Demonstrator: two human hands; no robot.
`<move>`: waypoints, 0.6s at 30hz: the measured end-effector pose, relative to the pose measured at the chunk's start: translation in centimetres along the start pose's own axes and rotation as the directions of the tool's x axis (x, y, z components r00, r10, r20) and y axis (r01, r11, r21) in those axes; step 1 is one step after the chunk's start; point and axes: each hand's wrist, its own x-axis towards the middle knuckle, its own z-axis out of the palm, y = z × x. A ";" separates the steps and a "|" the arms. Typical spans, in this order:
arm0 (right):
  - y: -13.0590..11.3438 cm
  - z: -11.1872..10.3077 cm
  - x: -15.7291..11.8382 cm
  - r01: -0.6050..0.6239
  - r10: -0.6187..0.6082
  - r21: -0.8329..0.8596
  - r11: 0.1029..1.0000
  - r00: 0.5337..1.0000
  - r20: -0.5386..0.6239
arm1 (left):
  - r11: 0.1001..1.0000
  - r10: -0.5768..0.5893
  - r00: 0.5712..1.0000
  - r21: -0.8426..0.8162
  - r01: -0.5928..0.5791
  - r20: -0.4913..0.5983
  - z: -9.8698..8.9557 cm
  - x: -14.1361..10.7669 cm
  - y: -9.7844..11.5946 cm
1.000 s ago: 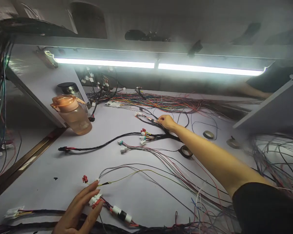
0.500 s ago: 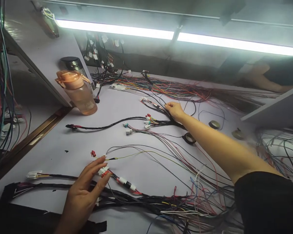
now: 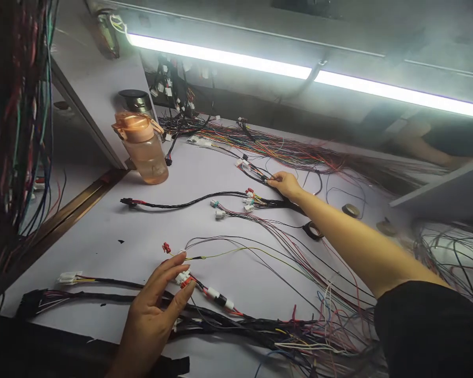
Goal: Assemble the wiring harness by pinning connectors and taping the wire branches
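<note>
My left hand (image 3: 153,310) hovers with fingers spread over the near wire harness (image 3: 224,323), beside a white and red connector (image 3: 184,278). My right hand (image 3: 286,186) reaches to the middle of the table, its fingertips pinched on the black-wrapped wires of the far harness (image 3: 276,201). Just left of these fingers are white connectors (image 3: 242,164). Red and white connectors (image 3: 249,200) lie on the near side of that harness. A small red connector (image 3: 166,247) sits beyond my left fingertips.
A pinkish bottle (image 3: 145,152) stands at the back left before a dark-lidded one. Tape rolls (image 3: 312,230) lie by my right forearm. Loose wires (image 3: 299,149) run along the back; more hang at left. Lit tubes (image 3: 220,55) cross above.
The view has shifted, so most things appear farther right. The white connectors and wires by my right hand have changed position slightly. My left hand keeps its spread pose.
</note>
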 end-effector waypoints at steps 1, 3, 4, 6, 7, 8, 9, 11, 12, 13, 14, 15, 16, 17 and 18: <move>-0.1 0.0 -0.2 0.007 -0.007 -0.020 1.000 1.000 -0.001 | 1.000 0.000 1.000 -0.015 0.000 0.000 0.0 0.0 0.1; -0.2 -0.1 -0.5 0.025 -0.025 -0.063 0.998 1.000 -0.004 | 0.999 0.003 1.000 -0.037 -0.003 -0.005 0.1 -0.1 0.3; -0.3 -0.1 -0.6 0.037 -0.037 -0.084 0.996 0.999 -0.004 | 0.999 0.003 1.000 -0.044 -0.003 -0.009 0.1 -0.1 0.4; -0.5 -0.2 -0.8 0.064 -0.065 -0.125 0.990 0.998 -0.002 | 0.999 -0.006 1.000 -0.052 0.005 -0.014 0.1 0.0 0.4; -0.6 -0.3 -0.8 0.078 -0.079 -0.146 0.986 0.997 -0.001 | 0.998 -0.007 1.000 -0.056 0.007 -0.012 0.0 0.0 0.4; -0.8 -0.5 -0.9 0.091 -0.093 -0.169 0.981 0.996 -0.002 | 0.998 -0.006 1.000 -0.061 0.006 -0.008 0.0 0.0 0.3; -0.9 -0.6 -1.0 0.102 -0.106 -0.192 0.976 0.994 -0.008 | 0.998 -0.001 1.000 -0.068 0.001 -0.001 -0.1 0.0 0.2; -1.1 -1.0 -1.3 0.116 -0.127 -0.239 0.964 0.991 -0.033 | 0.996 0.015 1.000 -0.085 -0.014 0.011 -0.1 0.0 0.0; -1.1 -1.2 -1.4 0.118 -0.135 -0.262 0.958 0.990 -0.049 | 0.996 0.019 1.000 -0.092 -0.017 0.014 -0.2 0.0 -0.1; -1.1 -1.3 -1.7 0.117 -0.141 -0.285 0.951 0.988 -0.062 | 0.995 0.018 1.000 -0.097 -0.016 0.016 -0.2 0.0 -0.2; -1.0 -1.4 -1.9 0.116 -0.144 -0.307 0.944 0.987 -0.069 | 0.995 0.014 1.000 -0.099 -0.012 0.017 -0.2 0.0 -0.4; -0.9 -1.4 -2.2 0.114 -0.144 -0.329 0.937 0.987 -0.068 | 0.995 0.009 1.000 -0.097 -0.007 0.018 -0.2 0.0 -0.5; -0.9 -1.3 -2.5 0.112 -0.141 -0.351 0.930 0.988 -0.061 | 0.996 0.005 1.000 -0.094 -0.003 0.022 -0.3 0.1 -0.7; -0.8 -1.2 -2.9 0.109 -0.137 -0.371 0.922 0.989 -0.051 | 0.996 0.010 0.999 -0.090 -0.007 0.033 -0.3 0.1 -0.8; -0.8 -1.1 -3.2 0.104 -0.131 -0.391 0.915 0.991 -0.042 | 0.996 0.024 0.999 -0.089 -0.020 0.048 -0.4 0.1 -0.8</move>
